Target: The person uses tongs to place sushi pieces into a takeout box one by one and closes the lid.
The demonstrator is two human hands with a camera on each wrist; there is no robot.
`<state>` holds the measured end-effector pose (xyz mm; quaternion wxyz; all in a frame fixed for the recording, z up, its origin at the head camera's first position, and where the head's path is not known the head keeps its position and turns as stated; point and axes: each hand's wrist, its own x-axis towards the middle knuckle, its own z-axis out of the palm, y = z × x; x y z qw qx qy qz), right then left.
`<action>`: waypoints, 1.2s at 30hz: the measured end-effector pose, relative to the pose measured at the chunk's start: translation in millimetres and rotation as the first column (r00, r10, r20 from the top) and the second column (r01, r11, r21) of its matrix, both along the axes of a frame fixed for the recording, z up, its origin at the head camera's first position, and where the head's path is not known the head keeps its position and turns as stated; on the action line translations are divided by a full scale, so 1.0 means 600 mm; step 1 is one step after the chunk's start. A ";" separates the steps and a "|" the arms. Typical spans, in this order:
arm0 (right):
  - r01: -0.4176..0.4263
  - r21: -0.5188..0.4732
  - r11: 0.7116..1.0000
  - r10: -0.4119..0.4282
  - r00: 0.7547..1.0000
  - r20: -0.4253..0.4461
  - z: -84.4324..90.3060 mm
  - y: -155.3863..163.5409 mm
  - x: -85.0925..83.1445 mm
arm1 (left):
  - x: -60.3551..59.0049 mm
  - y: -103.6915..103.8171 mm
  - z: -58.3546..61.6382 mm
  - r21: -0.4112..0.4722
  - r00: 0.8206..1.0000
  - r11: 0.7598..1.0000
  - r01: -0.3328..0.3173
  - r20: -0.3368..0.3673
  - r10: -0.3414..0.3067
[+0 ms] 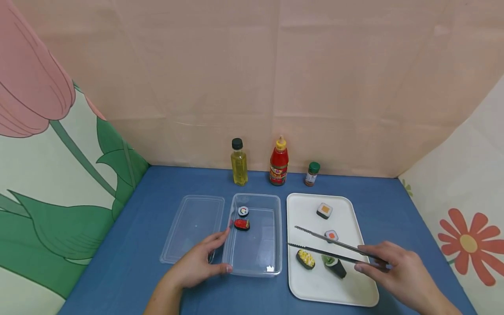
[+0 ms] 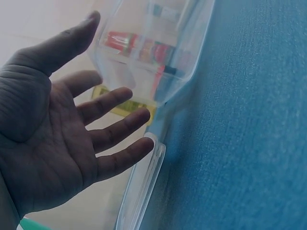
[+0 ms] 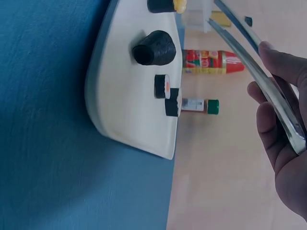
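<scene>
One tongs [image 1: 327, 245] arm partly hides sushi [image 1: 331, 236].

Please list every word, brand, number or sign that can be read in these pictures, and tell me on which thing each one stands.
No text can be read as it stands.
Red sauce bottle: its label carries print, too blurred to read.
Small spice jar: label too small to read.
Oil bottle: no label visible.
Clear box, lid, white tray: no writing visible.

The bottle labels [image 1: 278, 175] are too small to read; the tray's [image 3: 120, 110] near end is cut off.
</scene>
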<state>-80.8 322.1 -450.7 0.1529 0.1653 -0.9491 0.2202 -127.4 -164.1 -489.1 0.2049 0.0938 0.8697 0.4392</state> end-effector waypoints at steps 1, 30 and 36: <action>0.006 0.004 1.000 -0.006 1.000 0.017 0.000 0.002 0.001 | 0.000 0.000 0.000 0.002 1.000 1.000 -0.001 0.002 0.001; 0.095 0.033 0.995 -0.101 0.932 0.348 -0.022 0.029 0.040 | 0.000 0.001 0.001 -0.014 0.999 1.000 -0.021 0.026 0.021; 0.097 0.036 0.995 -0.104 0.926 0.362 -0.025 0.029 0.043 | 0.000 0.003 0.000 -0.019 0.999 1.000 -0.022 0.023 0.022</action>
